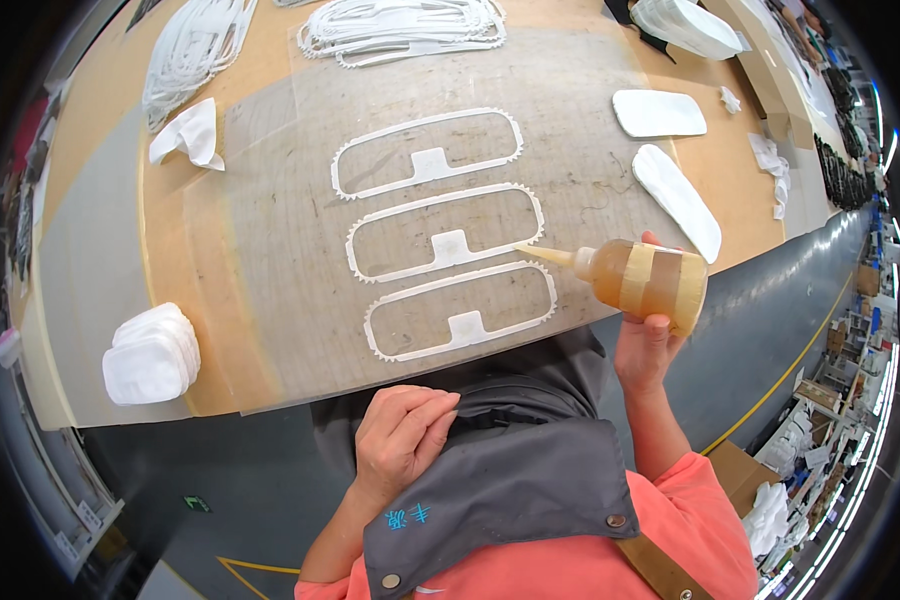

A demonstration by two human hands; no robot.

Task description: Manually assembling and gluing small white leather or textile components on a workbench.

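Note:
My right hand [650, 335] is wrapped round a squeeze bottle [660, 278] of amber liquid with pale tape bands. The bottle lies tilted on its side. Its tapered nozzle points left, with the tip at the lower right edge of the middle white frame piece [450, 246]. That piece is a rounded loop with toothed ends and a square tab. A like frame piece [430, 163] lies beyond it, and another frame piece [466, 327] lies nearer to me. Close to my apron [510, 500], my left hand [400, 430] is closed, its fingers curled together; no object shows in it.
More white loops [405, 30] are heaped at the far edge. A stack of white pads [150, 355] sits at the near left corner. On the right lie a white pad [660, 113] and a longer pad [678, 200]. A crumpled white cloth [190, 135] lies left.

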